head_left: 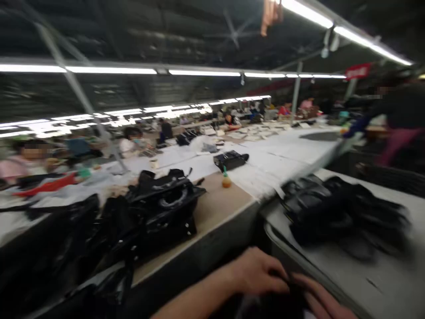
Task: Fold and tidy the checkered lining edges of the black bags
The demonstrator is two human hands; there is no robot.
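Note:
At the bottom of the head view, my left hand (257, 272) is closed, its fingers curled over the edge of a black piece (272, 305) that looks like part of a bag. My right hand (320, 294) meets it from the other side, fingers bent against the same dark edge. Motion blur and the frame's lower border hide most of this piece. Left of my hands, black handbags (166, 208) are heaped on the long table. More black bags (332, 208) lie blurred on the pale table to the right.
A small bottle (226, 180) with a green tip stands on the brown board (212, 199). Behind it lies another black bag (230, 159). A table edge (199, 243) runs just beyond my hands. Several people sit along the far side; a person (401, 110) leans in at right.

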